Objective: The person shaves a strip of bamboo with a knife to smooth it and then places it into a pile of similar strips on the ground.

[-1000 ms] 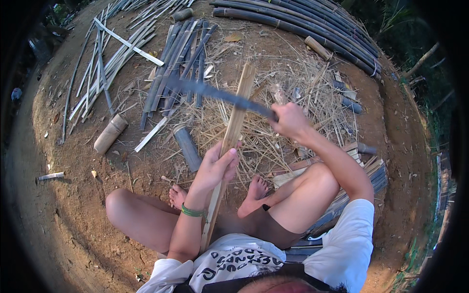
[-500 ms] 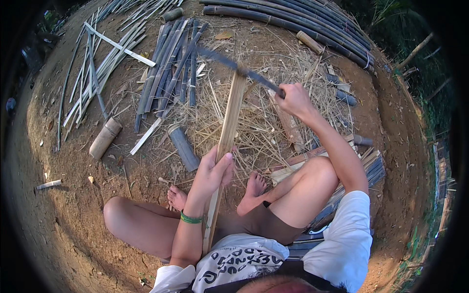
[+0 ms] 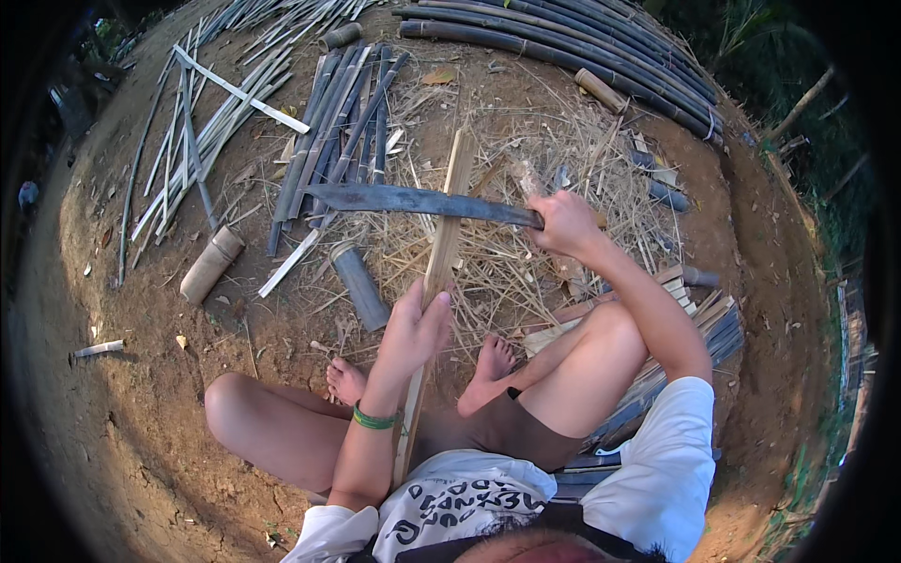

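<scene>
My left hand (image 3: 416, 326) is wrapped round a split bamboo strip (image 3: 457, 172), which stands away from my lap with its far end over the shavings. In my right hand (image 3: 566, 223) is the handle of a machete (image 3: 385, 200). Its long dark blade points left and lies across the strip, a little beyond my left hand. The two seem to touch where they cross. The strip's lower end rests against my shirt, between my legs.
Pale bamboo shavings (image 3: 507, 263) cover the ground ahead. Split bamboo pieces (image 3: 319, 131) and thin strips (image 3: 188, 141) lie at the left. Long dark bamboo poles (image 3: 563, 52) lie at the far right. Short bamboo sections (image 3: 358, 286) sit nearby, and more split pieces (image 3: 718, 324) lie beside my right leg.
The machete has come down the bamboo strip from near its far end, toward my left hand. Its blade, slanted and blurred before, is now nearly level. My left hand keeps its hold.
</scene>
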`<state>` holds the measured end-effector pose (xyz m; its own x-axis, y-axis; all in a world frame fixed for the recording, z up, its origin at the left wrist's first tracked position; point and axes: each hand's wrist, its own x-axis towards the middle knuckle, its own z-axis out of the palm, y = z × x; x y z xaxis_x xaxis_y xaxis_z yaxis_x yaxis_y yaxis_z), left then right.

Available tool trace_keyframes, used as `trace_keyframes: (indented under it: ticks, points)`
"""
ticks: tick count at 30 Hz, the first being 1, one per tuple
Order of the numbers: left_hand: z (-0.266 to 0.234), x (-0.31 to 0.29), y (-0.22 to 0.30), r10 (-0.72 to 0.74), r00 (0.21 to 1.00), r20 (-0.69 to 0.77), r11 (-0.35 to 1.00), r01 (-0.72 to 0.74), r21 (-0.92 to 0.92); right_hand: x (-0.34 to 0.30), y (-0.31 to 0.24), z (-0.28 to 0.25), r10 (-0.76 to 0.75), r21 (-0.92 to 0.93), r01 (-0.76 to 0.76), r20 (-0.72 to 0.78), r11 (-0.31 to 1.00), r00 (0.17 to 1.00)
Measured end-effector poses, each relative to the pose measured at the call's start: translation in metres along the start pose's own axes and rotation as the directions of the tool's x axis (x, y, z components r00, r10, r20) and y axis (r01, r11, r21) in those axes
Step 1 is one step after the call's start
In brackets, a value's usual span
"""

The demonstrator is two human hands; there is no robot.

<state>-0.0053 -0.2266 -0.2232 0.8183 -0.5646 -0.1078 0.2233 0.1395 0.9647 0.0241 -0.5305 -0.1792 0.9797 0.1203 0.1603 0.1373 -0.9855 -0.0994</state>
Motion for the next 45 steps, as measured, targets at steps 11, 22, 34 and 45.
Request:
trace_keyframes:
  ticks: [11, 22, 34, 45]
  points:
    - [-0.013, -0.004, 0.002, -0.064, 0.996, 0.062, 0.987, 0.072, -0.141, 0.001, -0.015, -0.005, 0.012, -0.034, -0.014, -0.045, 0.999, 0.999]
    - [-0.015, -0.006, -0.001, -0.077, 0.989, 0.129, 0.960, 0.109, -0.258, 0.018, -0.002, -0.001, -0.026, -0.049, 0.022, -0.087, 0.999, 0.996]
    - [-0.023, -0.006, -0.006, -0.099, 0.984, 0.145, 0.950, 0.137, -0.281, 0.012, 0.025, -0.021, 0.336, 0.178, -0.315, -0.102, 0.932, 0.936]
    - [-0.017, -0.002, -0.005, -0.137, 0.974, 0.182, 0.941, 0.185, -0.283, -0.011, -0.034, -0.002, -0.144, 0.124, 0.148, -0.039, 0.981, 0.989]
